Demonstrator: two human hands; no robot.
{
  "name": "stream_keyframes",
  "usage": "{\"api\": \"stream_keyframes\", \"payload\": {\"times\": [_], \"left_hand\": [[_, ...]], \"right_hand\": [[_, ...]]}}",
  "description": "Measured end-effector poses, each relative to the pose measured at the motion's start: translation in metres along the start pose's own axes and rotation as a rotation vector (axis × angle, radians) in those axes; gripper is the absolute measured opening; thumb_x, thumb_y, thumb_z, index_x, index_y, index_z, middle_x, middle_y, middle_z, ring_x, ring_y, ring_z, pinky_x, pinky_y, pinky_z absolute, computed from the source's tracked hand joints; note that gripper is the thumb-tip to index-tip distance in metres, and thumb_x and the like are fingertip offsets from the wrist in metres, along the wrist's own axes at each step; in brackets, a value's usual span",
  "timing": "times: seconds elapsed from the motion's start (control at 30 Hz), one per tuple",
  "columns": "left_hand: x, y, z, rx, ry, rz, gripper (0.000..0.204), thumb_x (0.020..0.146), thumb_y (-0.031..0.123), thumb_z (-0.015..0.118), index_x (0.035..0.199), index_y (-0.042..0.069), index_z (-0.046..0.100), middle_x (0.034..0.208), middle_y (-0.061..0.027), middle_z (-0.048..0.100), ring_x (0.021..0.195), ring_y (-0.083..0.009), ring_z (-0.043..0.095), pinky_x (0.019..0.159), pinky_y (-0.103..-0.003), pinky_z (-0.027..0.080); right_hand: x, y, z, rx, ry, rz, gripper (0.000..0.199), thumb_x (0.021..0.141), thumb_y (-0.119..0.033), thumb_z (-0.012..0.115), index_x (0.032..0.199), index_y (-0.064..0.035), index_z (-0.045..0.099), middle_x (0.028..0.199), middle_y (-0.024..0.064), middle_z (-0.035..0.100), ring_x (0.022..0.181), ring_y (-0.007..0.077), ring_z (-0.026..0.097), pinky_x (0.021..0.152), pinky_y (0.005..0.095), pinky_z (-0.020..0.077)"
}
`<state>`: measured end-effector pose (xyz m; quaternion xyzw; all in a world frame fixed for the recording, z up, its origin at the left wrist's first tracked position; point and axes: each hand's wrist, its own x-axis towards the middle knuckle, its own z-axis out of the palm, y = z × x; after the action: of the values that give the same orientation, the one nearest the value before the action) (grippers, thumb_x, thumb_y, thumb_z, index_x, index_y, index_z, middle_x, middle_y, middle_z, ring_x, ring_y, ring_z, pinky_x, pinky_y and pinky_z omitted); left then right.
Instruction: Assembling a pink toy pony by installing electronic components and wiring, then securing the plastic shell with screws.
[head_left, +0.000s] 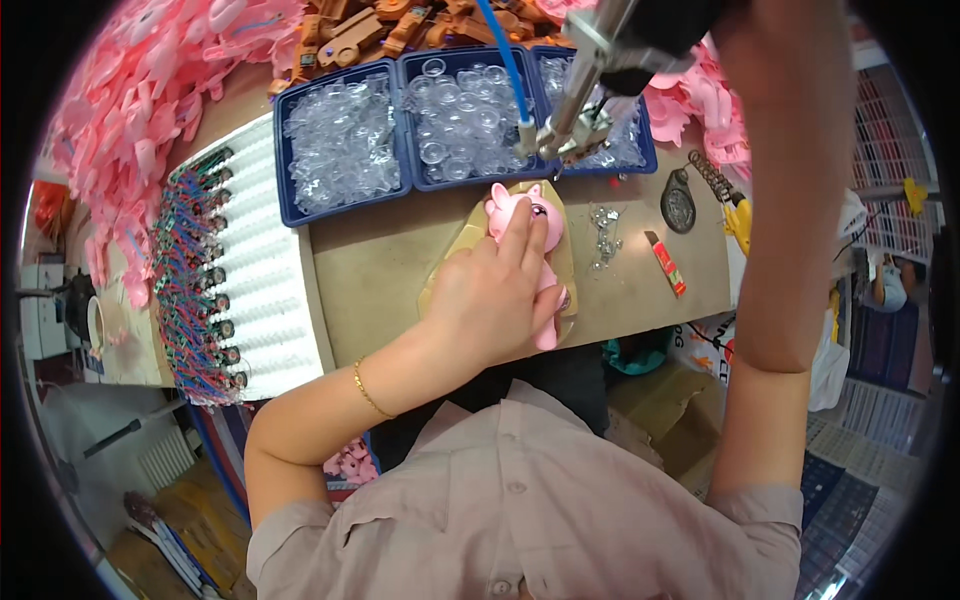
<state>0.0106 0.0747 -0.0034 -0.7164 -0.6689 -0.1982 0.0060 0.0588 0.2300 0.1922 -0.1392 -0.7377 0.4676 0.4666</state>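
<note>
My left hand (495,290) presses down on a pink animal-shaped plastic toy part (512,208) that lies on a beige moulded holder (462,250) on the brown worktable (380,265). My right arm reaches up to the top of the view, where my right hand (680,25), mostly hidden, grips a metal powered screwdriver (580,85) with a blue hose. The tool's tip hangs just above the toy's head.
A blue tray (400,130) of clear plastic domes stands behind the toy. Pink plastic parts (130,110) pile up at the left and top right, orange parts (370,30) at the back. A white ridged rack (265,270) with small pieces is at the left. Screws (604,232) lie at the right.
</note>
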Motion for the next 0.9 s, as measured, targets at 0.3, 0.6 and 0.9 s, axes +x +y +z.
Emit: {"api": "stream_keyframes", "payload": {"times": [0.3,0.6,0.9], "left_hand": [[0.002,-0.001,0.001,0.007,-0.018,0.005,0.061,0.078,0.038,0.063,0.120,-0.004,0.056,0.127,-0.0227,0.053,0.065,-0.0222,0.062,0.052,-0.032,0.050],[0.005,-0.001,0.000,-0.004,0.015,0.007,0.058,0.077,0.037,0.063,0.118,-0.004,0.058,0.123,-0.0199,0.057,0.064,-0.0213,0.061,0.055,-0.031,0.051],[0.004,-0.004,0.003,0.010,0.074,0.016,0.049,0.075,0.023,0.063,0.118,0.000,0.057,0.124,-0.0120,0.057,0.069,-0.0202,0.063,0.058,-0.029,0.052]], "right_hand": [[-0.034,0.027,0.009,0.096,0.294,-0.008,0.025,0.081,-0.017,0.068,0.098,-0.0006,0.059,0.069,0.0015,0.056,0.055,0.0076,0.053,0.051,0.0220,0.0445],[-0.037,0.034,0.010,0.095,0.279,-0.038,0.023,0.081,-0.011,0.068,0.100,-0.0002,0.058,0.071,0.0010,0.057,0.056,0.0067,0.054,0.052,0.0219,0.0442],[-0.029,0.010,0.003,0.176,0.245,0.023,0.028,0.083,-0.020,0.068,0.102,-0.0011,0.059,0.067,0.0010,0.056,0.052,0.0074,0.053,0.046,0.0213,0.0440]]}}
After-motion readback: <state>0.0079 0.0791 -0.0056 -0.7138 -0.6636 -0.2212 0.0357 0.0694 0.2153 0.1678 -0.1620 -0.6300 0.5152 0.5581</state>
